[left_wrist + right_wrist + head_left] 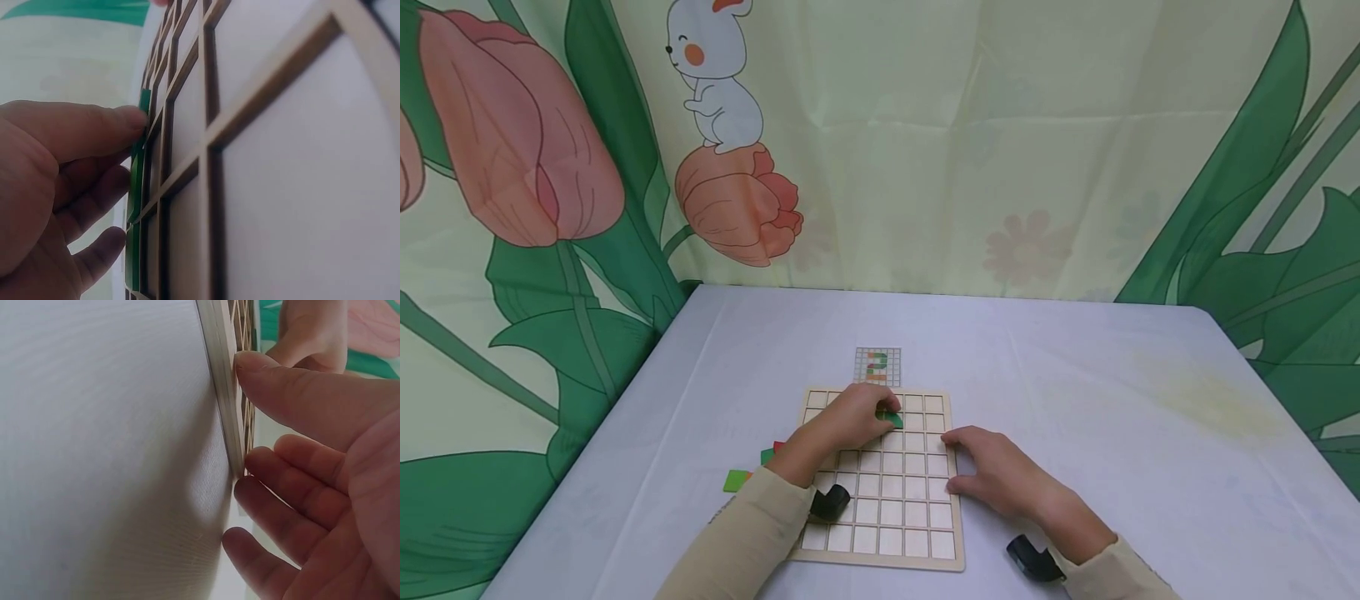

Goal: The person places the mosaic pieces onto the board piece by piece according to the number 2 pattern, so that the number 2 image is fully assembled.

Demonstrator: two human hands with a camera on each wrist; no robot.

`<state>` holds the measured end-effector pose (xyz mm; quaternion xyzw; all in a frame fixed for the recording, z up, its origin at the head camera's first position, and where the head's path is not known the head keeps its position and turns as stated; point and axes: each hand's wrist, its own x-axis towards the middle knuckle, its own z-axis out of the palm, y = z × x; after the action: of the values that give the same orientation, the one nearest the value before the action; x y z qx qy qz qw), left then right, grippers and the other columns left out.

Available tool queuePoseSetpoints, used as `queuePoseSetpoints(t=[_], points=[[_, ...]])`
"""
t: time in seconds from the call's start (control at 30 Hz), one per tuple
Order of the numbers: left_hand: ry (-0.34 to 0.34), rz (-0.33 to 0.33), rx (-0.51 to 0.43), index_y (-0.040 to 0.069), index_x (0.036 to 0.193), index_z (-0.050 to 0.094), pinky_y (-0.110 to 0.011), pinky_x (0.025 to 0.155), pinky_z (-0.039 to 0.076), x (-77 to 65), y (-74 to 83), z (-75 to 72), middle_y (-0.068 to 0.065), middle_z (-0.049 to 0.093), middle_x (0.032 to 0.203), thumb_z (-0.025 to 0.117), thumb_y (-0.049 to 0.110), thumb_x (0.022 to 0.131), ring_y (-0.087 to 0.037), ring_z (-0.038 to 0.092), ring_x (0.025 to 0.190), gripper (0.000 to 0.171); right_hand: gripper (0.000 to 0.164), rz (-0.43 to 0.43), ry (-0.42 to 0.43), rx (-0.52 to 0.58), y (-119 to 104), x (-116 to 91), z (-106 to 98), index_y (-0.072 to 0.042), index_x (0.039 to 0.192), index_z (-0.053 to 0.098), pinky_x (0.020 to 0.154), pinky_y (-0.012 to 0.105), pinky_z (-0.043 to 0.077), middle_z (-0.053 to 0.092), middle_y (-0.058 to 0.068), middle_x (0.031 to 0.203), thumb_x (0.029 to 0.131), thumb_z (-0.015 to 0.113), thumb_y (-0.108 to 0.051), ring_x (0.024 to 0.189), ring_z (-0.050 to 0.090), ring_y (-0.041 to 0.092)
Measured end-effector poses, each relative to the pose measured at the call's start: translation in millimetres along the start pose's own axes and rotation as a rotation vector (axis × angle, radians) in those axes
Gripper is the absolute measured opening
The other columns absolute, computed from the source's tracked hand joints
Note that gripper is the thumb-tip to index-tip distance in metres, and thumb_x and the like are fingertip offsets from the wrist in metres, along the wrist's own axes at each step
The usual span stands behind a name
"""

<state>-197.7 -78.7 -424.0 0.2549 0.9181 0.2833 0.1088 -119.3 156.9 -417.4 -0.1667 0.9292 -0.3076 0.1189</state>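
A wooden grid board (892, 510) with raised square cells lies on the table. Over its upper part, my left hand (853, 414) has its thumb and curled fingers on a green tile (893, 418). In the left wrist view the thumb lies on this green tile (135, 181), which sits at the board's surface, with another green piece (132, 256) beside it. My right hand (1000, 471) rests its thumb and fingertips against the board's right edge, fingers loosely bent. In the right wrist view, the thumb (256, 360) touches the board's side (225, 394).
Beyond the board lies a small grid card (877, 367) with a coloured pattern. Left of the board, partly behind the left forearm, are loose tiles: light green (735, 481), dark green (766, 456) and red (778, 446). A printed curtain (925, 167) hangs behind the table.
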Motion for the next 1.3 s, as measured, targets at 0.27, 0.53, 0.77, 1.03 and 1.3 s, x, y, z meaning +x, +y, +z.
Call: queuePoseSetpoints(t=[0.27, 0.53, 0.77, 1.03, 1.3], points=[[-0.001, -0.003, -0.023, 0.01, 0.104, 0.07, -0.033, 0.083, 0.049, -2.7, 0.1, 0.6, 0.004, 0.066, 0.098, 0.076, 0.01, 0.089, -0.014, 0.057, 0.089, 0.016, 0.055, -0.026, -0.005, 0.004, 2.4, -0.3, -1.3, -0.002, 0.13, 0.06, 0.106, 0.049, 0.04, 0.062, 0.008, 0.128, 0.082, 0.082, -0.014, 0.125, 0.055, 0.03], [-0.003, -0.021, -0.018, 0.011, 0.105, 0.071, -0.034, 0.084, 0.048, -4.9, 0.0, -0.1, 0.004, 0.066, 0.099, 0.074, 0.008, 0.09, -0.016, 0.056, 0.091, 0.016, 0.055, -0.01, -0.009, 0.019, 0.3, -0.3, -1.6, -0.003, 0.13, 0.06, 0.106, 0.048, 0.04, 0.062, 0.007, 0.128, 0.081, 0.082, -0.014, 0.125, 0.054, 0.029], [-0.005, -0.057, -0.083, 0.008, 0.12, 0.069, -0.039, 0.094, 0.049, -15.2, 2.3, -7.3, -0.002, 0.066, 0.118, 0.071, 0.008, 0.092, -0.024, 0.058, 0.114, 0.029, 0.055, 0.018, -0.004, 0.013, -1.6, 0.3, -0.7, -0.004, 0.13, 0.06, 0.107, 0.048, 0.039, 0.061, 0.006, 0.129, 0.081, 0.083, -0.014, 0.126, 0.054, 0.029], [0.073, -0.074, -0.087, 0.007, 0.122, 0.068, -0.044, 0.095, 0.049, -37.6, -7.8, -22.9, -0.004, 0.066, 0.12, 0.074, 0.012, 0.091, -0.027, 0.057, 0.117, 0.032, 0.056, 0.042, -0.007, 0.012, -4.0, 0.4, -0.3, -0.004, 0.131, 0.06, 0.107, 0.047, 0.039, 0.06, 0.006, 0.13, 0.081, 0.083, -0.013, 0.127, 0.053, 0.028], [0.122, -0.18, -0.066, 0.009, 0.129, 0.067, -0.047, 0.1, 0.046, -57.3, -20.2, -34.4, -0.005, 0.063, 0.13, 0.075, 0.015, 0.091, -0.03, 0.053, 0.126, 0.04, 0.056, 0.037, -0.003, 0.012, -3.8, -0.6, -0.3, -0.004, 0.131, 0.06, 0.108, 0.047, 0.039, 0.06, 0.007, 0.13, 0.081, 0.083, -0.013, 0.127, 0.053, 0.028]])
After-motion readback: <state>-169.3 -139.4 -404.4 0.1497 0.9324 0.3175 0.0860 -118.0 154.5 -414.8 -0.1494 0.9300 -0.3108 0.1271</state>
